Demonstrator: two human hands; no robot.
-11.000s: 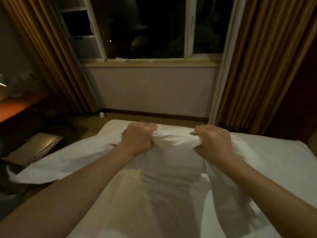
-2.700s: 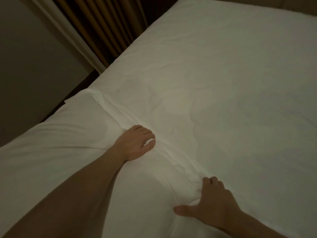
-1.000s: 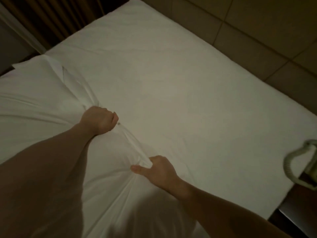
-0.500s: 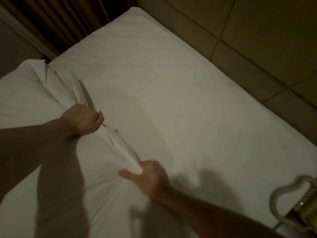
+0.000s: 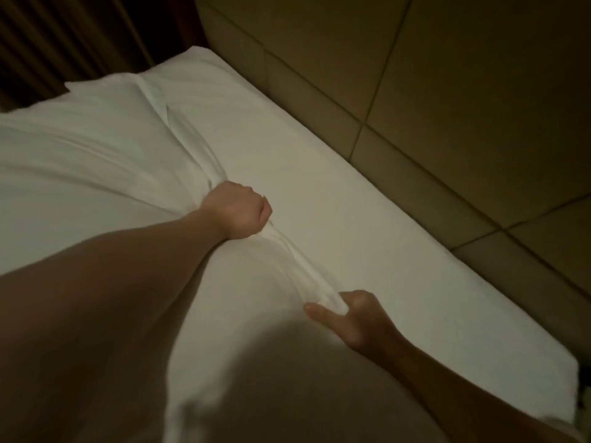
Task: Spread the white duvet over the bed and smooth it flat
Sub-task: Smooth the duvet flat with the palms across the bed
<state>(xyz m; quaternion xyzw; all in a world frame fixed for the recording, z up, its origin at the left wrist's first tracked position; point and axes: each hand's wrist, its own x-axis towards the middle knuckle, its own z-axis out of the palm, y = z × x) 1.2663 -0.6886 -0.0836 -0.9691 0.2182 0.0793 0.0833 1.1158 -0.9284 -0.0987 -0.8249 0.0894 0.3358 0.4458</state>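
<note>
- The white duvet (image 5: 96, 161) covers the left and lower part of the frame; its top edge is gathered into a bunched ridge running diagonally from upper left toward lower centre.
- The left hand (image 5: 238, 212), at mid-frame, is clenched in a fist round that ridge, fingers curled tight on the cloth.
- The right hand (image 5: 348, 318), lower and to the right, grips the same ridge further along, fingers curled over it and thumb stretched out underneath toward the left.
- The two grips are spaced along one edge, probably so the whole width can be drawn up evenly rather than from a single corner.
- A strip of bare bed (image 5: 351, 219) is exposed between the ridge and the padded headboard (image 5: 415, 91) in the upper right, so the spreading looks unfinished.
- Dark curtains (image 5: 64, 36) hang in the upper left.
</note>
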